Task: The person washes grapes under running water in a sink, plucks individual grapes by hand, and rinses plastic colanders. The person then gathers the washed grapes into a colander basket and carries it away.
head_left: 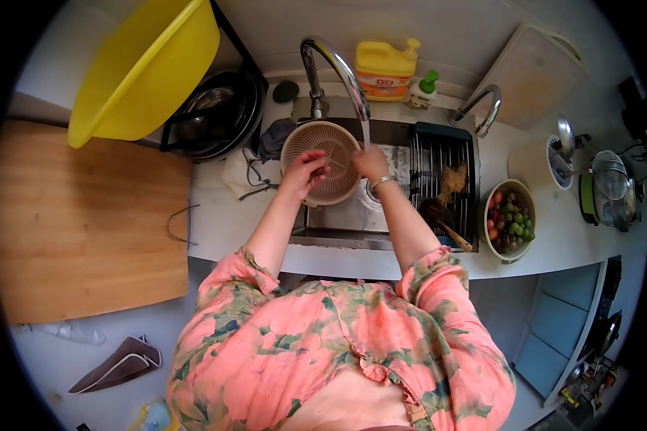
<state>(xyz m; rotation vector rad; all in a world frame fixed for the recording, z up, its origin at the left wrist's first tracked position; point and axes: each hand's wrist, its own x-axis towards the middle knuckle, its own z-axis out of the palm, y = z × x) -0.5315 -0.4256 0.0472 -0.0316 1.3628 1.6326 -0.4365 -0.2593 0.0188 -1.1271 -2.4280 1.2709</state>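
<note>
A beige plastic colander (332,188) rests over the left part of the steel sink (338,224), its slotted inside facing up. My left hand (306,174) is over its left side, fingers loosely curled and apart, with nothing visible in them. At the right rim my right hand (371,164), with a silver bangle on the wrist, is closed against the colander's edge; the fingertips are partly hidden. Water (366,133) runs onto this hand from the tall chrome faucet (359,79).
A black drying rack (418,161) with a wooden-handled brush (454,235) covers the sink's right side. Beyond it stands a basket of red and green fruit (510,221). A yellow basin (147,72) and wooden board (86,223) are left; a yellow detergent jug (385,68) stands behind.
</note>
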